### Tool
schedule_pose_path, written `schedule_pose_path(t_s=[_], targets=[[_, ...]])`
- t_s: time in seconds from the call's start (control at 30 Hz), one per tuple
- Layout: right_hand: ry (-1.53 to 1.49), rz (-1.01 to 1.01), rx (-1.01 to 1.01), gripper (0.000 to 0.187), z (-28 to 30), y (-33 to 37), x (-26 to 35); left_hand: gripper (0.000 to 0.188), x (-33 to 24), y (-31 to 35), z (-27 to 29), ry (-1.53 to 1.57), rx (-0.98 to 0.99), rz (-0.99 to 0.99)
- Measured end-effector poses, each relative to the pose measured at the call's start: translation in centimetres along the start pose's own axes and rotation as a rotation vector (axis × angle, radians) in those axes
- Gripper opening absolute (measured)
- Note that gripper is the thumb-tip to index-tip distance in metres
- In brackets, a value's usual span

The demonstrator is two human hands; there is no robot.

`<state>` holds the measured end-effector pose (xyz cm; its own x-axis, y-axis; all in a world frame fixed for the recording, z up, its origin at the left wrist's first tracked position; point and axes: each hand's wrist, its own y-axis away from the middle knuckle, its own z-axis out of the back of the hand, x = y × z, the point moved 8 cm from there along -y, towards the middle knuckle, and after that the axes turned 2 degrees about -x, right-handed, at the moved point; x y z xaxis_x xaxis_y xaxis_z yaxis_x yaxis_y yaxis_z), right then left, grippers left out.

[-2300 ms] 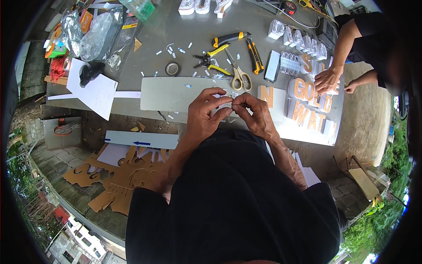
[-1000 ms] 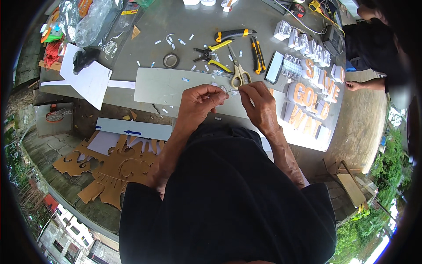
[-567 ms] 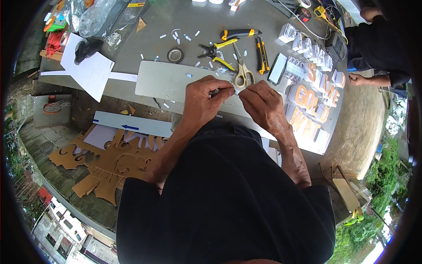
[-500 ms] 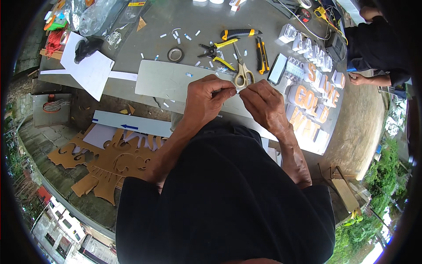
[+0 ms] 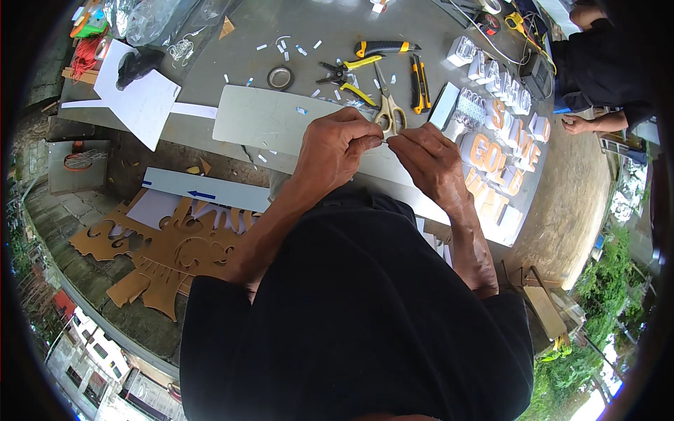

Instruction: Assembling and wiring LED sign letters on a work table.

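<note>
My left hand (image 5: 338,149) and my right hand (image 5: 430,158) meet fingertip to fingertip over the front edge of a grey table (image 5: 330,24). Between the fingers is a very small pale piece (image 5: 385,140), pinched from both sides; it is too small to tell what it is. Under the hands lies a grey rectangular sheet (image 5: 263,121) with a small white scrap on it. A pair of scissors with pale handles (image 5: 387,109) lies just beyond my fingertips.
Pliers (image 5: 344,74), yellow-handled cutters (image 5: 419,74), a tape roll (image 5: 280,77) and white scraps lie on the table. Orange and white block letters (image 5: 502,151) sit at the right. Another person's hand (image 5: 577,125) rests at the far right. A cut-out cardboard shape (image 5: 165,256) lies on the ground.
My hands have stayed together over the sheet, still pinching the small piece. The view has shifted slightly; the other person's hand has drawn back from the letters toward the right.
</note>
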<state>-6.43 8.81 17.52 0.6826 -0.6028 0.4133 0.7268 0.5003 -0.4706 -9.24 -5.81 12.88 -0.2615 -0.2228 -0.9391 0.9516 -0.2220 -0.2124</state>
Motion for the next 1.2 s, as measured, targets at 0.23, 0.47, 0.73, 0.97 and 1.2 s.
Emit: schedule_pose_path(t_s=[0.23,0.47,0.73,0.97,1.2], targets=[[0.006,-0.023,0.044,0.030,-0.2,-0.3,0.1,0.012,0.0,-0.2,-0.3,-0.044,0.050,-0.003],[-0.052,-0.104,0.061,0.017,-0.4,-0.2,-0.4,0.010,0.3,-0.2,-0.7,-0.035,0.093,0.005],[-0.210,-0.264,0.126,0.012,-1.1,0.7,-1.8,0.010,0.3,-0.1,-1.0,-0.055,0.122,-0.007],[-0.253,-0.344,0.163,0.012,-1.8,1.3,-2.4,0.009,0.5,-0.1,-1.3,-0.122,0.150,-0.014],[-0.431,-0.489,0.215,0.005,-3.0,2.3,-3.2,0.011,1.1,0.0,-1.8,-0.079,0.228,0.015]])
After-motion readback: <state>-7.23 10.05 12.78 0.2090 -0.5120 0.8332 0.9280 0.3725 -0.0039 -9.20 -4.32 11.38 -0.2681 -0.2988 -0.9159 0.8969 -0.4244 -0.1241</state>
